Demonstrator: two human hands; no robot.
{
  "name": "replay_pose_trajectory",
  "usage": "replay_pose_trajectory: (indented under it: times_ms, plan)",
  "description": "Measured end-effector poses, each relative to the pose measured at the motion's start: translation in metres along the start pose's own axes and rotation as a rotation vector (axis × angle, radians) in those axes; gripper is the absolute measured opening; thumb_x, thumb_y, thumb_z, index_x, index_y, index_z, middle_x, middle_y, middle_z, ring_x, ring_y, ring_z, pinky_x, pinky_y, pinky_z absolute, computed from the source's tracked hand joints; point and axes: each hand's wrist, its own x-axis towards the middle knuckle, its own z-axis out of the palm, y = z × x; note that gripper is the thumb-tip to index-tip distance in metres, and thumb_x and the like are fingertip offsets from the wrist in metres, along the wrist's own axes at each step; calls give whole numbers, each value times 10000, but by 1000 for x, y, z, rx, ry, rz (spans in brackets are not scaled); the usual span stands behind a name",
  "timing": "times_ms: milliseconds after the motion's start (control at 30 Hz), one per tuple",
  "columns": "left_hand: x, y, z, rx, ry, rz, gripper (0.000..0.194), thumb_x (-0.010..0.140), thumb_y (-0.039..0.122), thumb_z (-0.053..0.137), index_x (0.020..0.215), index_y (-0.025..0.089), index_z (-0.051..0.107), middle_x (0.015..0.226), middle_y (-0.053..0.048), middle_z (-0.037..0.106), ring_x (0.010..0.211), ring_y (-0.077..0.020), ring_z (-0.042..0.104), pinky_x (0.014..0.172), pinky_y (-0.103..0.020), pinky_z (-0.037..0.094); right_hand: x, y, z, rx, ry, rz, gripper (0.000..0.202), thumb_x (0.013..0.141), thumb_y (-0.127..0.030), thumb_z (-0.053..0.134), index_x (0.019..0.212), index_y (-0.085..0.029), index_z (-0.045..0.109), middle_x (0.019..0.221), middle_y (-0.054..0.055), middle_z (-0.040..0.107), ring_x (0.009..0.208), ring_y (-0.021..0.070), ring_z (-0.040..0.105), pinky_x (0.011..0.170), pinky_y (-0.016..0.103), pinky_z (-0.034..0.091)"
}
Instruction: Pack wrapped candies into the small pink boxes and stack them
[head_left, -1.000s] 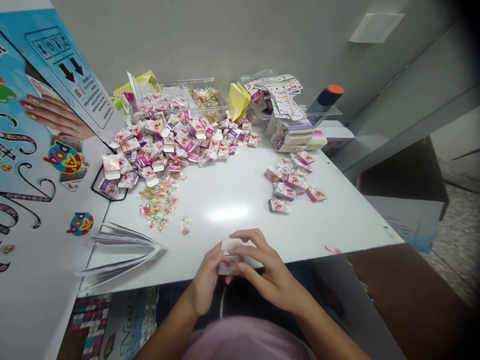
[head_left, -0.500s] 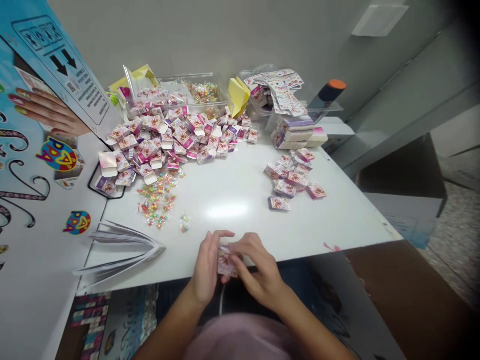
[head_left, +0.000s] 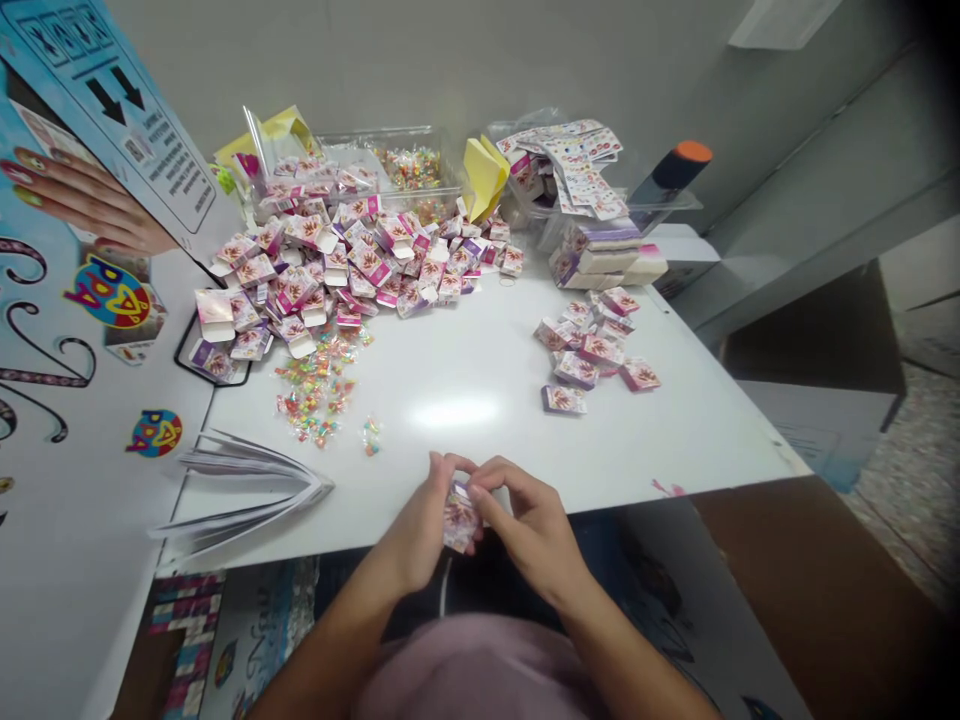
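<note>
A small printed cardboard box (head_left: pixel 460 520) is between my hands at the table's front edge. My left hand (head_left: pixel 420 535) is closed around its left side and underside. At the top end of the box, the fingers of my right hand (head_left: pixel 529 525) press near its purple flap; whether anything else is pinched there is hidden. Beyond my hands lies one small clear packet of coloured pieces (head_left: pixel 372 437). Several similar packets (head_left: pixel 319 395) are heaped to its left. Several closed little boxes (head_left: pixel 577 370) rest on the right of the table.
A big pile of little boxes (head_left: pixel 360 260) covers the back left, before a clear plastic bin (head_left: pixel 450 190). Printed sheets (head_left: pixel 581 160) top another bin beside an orange-capped bottle (head_left: pixel 671 175). An opened booklet (head_left: pixel 300 495) stands front left. A printed panel (head_left: pixel 112 400) borders the left side.
The box has tilted slightly between my hands, and my right fingers have shifted at its top end. The whole view has moved a little. The boxes on the table stay put.
</note>
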Motion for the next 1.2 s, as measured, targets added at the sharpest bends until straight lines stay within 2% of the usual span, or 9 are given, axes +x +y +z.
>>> replay_pose_trajectory:
  times_ms: [167, 300, 467, 600, 733, 800, 933, 1033, 1200]
  plan:
    - [0, 5, -7, 148, -55, 49, 711, 920, 716, 89, 1063, 203, 560, 715, -11, 574, 610, -154, 526, 607, -276, 430, -7, -3, 1, -134, 72, -99, 189, 907, -289, 641, 748, -194, 676, 684, 5, 596, 599, 142, 580, 617, 301, 505]
    - [-2, 10, -8, 191, -21, 54, 635, 946, 678, 110, 1045, 211, 528, 752, -10, 578, 646, -155, 530, 634, -277, 437, -16, 3, 6, -263, 135, -345, 139, 916, -148, 602, 908, -209, 727, 879, 65, 675, 775, 183, 655, 673, 317, 539]
    - [-6, 14, -4, 179, -16, 131, 492, 993, 591, 145, 963, 222, 470, 748, 15, 501, 679, -143, 470, 658, -268, 409, -27, 17, 13, -407, 208, -636, 550, 867, 62, 527, 1313, -248, 613, 1075, 105, 654, 923, 200, 624, 710, 336, 550]
    - [-9, 13, 1, 115, -43, 204, 382, 1006, 537, 254, 1062, 223, 462, 875, -10, 529, 780, -152, 490, 700, -275, 405, -28, 16, 17, -357, 273, -598, 562, 855, 105, 497, 1253, -263, 643, 1052, 91, 646, 923, 205, 609, 711, 358, 542]
    - [-13, 9, 2, 79, -37, 244, 318, 991, 496, 389, 1158, 232, 446, 922, -11, 552, 797, -142, 490, 735, -275, 399, -24, 10, 17, -501, 347, -679, 549, 835, 106, 515, 1223, -259, 647, 1083, 96, 614, 971, 226, 574, 758, 400, 519]
    - [-14, 5, 1, 28, -22, 245, 288, 1009, 470, 347, 1144, 235, 443, 923, -3, 555, 761, -126, 479, 719, -264, 398, -20, 8, 14, -543, 298, -717, 520, 833, 90, 512, 1206, -249, 639, 1085, 98, 588, 996, 233, 563, 785, 416, 517]
    - [-13, -5, -1, -95, 5, 223, 178, 1021, 360, 333, 1144, 248, 395, 909, 16, 553, 711, -100, 453, 671, -228, 391, -11, 9, 6, -485, 30, -647, 413, 846, 21, 519, 1165, -224, 618, 1192, 125, 541, 1088, 262, 545, 854, 470, 521]
    - [-11, -11, 0, -213, 23, 216, 200, 999, 330, 372, 1188, 275, 335, 868, 36, 533, 708, -96, 462, 647, -205, 388, -9, 14, 6, -477, 98, -642, 403, 851, -4, 553, 1179, -226, 627, 1253, 135, 520, 1109, 269, 521, 877, 485, 500]
    - [-5, -17, 4, -210, 123, 133, 347, 976, 333, 416, 1298, 287, 295, 828, 43, 518, 645, -89, 457, 613, -204, 400, -14, 22, 13, -357, 136, -641, 503, 855, 36, 551, 1250, -264, 642, 1062, 91, 646, 936, 213, 599, 760, 381, 516]
